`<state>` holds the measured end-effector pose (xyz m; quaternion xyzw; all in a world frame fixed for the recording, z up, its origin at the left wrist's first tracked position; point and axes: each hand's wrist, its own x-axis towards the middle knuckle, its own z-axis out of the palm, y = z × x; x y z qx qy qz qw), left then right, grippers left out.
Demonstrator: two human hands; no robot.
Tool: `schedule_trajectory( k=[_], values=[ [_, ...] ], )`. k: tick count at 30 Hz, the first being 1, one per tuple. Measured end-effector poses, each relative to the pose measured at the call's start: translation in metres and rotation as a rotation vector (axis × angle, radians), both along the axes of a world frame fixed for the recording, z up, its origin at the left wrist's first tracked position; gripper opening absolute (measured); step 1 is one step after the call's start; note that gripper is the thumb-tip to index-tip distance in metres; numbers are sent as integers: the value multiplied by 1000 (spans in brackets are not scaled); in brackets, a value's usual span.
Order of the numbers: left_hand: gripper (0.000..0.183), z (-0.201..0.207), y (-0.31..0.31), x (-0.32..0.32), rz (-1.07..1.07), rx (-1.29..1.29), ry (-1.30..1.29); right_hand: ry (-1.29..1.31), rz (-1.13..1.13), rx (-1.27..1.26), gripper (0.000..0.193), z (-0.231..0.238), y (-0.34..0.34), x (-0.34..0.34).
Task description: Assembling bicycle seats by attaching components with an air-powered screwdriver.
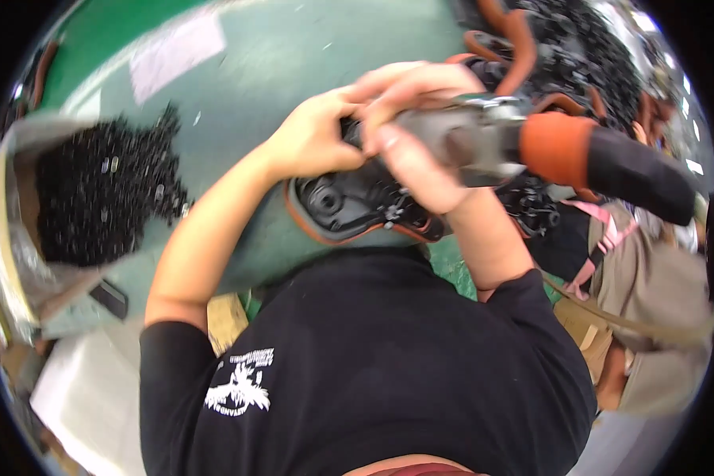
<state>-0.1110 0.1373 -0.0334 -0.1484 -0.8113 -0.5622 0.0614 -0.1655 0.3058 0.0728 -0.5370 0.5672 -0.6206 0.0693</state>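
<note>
A black plastic shell with an orange-brown rim [341, 236] lies on the green table in front of me, partly under both hands. My left hand [317, 135] is closed at its far part, thumb and fingers pinching at a dark spot whose detail is hidden. My right hand [420, 119] wraps round a grey handheld power tool [492, 143] with an orange band and a curved black end reaching to the right. Motion blurs the tool, and its working tip is hidden behind the hands.
Small black parts [103, 190] spill from a plastic-lined box [12, 238] on the left. A paper sheet [178, 55] lies farther back. Orange-brown curved pieces [520, 51] and a heap of black parts [579, 55] sit at far right. Another person's trousers [666, 293] show on the right.
</note>
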Motion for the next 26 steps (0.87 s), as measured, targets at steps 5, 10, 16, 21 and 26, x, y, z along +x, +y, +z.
schedule_trajectory(
  k=[5,10,16,21,26],
  values=[
    [41,19,-14,18,60,-1,-31,-141,-11,-164,29,44,41,10],
    [39,48,-130,21,426,117,-11,-393,-590,-275,32,73,123,-18],
    [45,56,-248,42,1474,-364,292,-715,-725,-229,39,62,157,-116],
    [21,45,-160,114,772,-644,-186,-991,-405,-86,41,43,165,-171],
    [24,3,-149,152,714,-986,-174,-987,-197,-132,53,37,95,-167]
  ],
)
